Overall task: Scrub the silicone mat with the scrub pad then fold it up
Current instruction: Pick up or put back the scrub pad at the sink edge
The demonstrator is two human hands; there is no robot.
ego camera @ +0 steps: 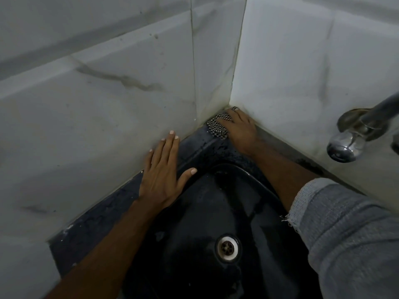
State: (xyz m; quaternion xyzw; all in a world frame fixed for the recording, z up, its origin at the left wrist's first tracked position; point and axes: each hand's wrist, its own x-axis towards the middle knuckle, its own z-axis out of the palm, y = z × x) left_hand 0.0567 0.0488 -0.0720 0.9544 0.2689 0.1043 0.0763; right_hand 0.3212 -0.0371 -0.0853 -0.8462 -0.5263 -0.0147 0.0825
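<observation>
The checkered scrub pad sits in the far corner of the sink ledge, the right hand laid over it, fingers curling onto it. No silicone mat is visible. The left hand lies flat, fingers straight, on the ledge by the wall. This looks like fetching the pad; next comes lifting it and finding the mat.

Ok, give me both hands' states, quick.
Left hand: open, fingers straight, flat against the wall tile by the sink.
Right hand: on the checkered scrub pad in the corner; grip cannot be told.
</observation>
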